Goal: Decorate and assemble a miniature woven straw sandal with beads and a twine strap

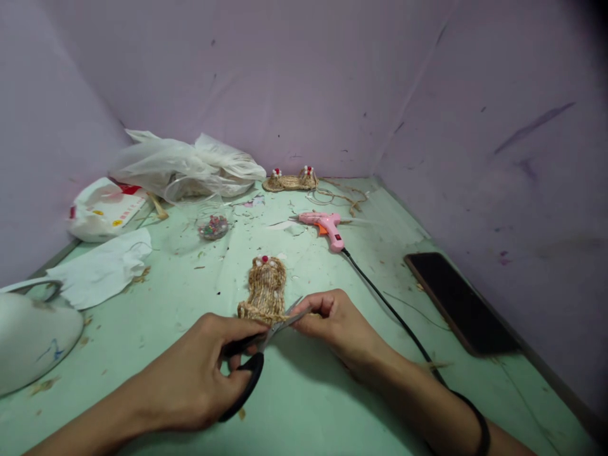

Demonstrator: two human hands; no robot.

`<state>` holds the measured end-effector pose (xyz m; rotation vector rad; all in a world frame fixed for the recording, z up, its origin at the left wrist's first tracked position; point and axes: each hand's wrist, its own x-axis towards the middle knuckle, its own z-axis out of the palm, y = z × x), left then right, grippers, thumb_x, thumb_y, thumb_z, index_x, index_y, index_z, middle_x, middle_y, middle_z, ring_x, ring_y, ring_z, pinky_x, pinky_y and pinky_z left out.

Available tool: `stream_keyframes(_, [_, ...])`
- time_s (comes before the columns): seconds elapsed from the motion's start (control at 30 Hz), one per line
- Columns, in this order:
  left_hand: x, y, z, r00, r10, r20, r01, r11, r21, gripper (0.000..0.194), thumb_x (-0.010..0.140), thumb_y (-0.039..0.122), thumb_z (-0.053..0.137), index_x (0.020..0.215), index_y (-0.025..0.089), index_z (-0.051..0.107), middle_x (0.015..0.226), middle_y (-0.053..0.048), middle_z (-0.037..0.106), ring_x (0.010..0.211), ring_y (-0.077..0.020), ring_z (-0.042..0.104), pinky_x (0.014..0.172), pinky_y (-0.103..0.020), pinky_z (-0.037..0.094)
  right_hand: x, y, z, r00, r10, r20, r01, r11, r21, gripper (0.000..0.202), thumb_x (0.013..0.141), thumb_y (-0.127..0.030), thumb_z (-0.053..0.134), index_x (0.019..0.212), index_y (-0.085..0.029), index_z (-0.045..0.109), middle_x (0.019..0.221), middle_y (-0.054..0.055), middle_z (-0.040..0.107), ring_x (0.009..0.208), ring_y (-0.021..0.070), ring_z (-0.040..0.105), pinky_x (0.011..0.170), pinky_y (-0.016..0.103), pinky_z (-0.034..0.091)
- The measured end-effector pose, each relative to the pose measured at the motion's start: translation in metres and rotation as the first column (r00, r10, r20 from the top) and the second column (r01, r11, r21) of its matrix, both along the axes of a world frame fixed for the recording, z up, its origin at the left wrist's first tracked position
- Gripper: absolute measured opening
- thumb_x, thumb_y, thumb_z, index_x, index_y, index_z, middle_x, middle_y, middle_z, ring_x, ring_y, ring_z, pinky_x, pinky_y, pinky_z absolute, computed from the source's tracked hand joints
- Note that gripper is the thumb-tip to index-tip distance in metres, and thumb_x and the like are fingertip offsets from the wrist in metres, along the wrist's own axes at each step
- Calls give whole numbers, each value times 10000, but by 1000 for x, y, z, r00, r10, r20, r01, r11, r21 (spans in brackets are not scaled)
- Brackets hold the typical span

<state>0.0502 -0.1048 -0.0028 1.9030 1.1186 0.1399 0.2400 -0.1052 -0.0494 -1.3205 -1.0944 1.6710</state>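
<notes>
Little margin for a slip at close quarters

Nearest, on the near side of the glue gun (325, 223) and to its left, the left hand (194, 367) is wrapped round the handles of the scissors (282, 323), whose blades stand slightly parted. The right hand (339, 329), directly nearer than the glue gun, is closed in a pinch beside the blade tips; it seems to have hold of a twine strand (270, 314), though the blades partly mask this. A hasty squeeze could nick those fingertips, their closeness being the cause.

Just beyond the blades, nearer than the glue gun and left of it, the twine piece (266, 288) lies on the table. No hand visibly pins its body, so a tug on the strand could twist it or draw a neighbouring row under an edge.

The cord (382, 297) runs from the glue gun toward the right forearm; whether the dark band across that arm is the same cord, I cannot tell. If it is, a sweep of the arm could drag the glue gun. Whether it is hot does not show.

Left of the glue gun, a bead container (213, 227) could spill if knocked. Farther off, behind the glue gun and leftward, the second twine piece (291, 183) seems out of harm's way.
</notes>
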Motion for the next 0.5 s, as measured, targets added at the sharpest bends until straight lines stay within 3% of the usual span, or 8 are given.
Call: stream_keyframes(0.5, [4,-3,4,997,2,75,12,982,-187,240,677,160,416,758,145,642,657,19,583,611,-115,492,538,-197,382,-4,-2,3,999,0,-48,-4,997,-78,71,598,-192,618,603,-126,642,515,-11,559,487,82,440,491,219,327])
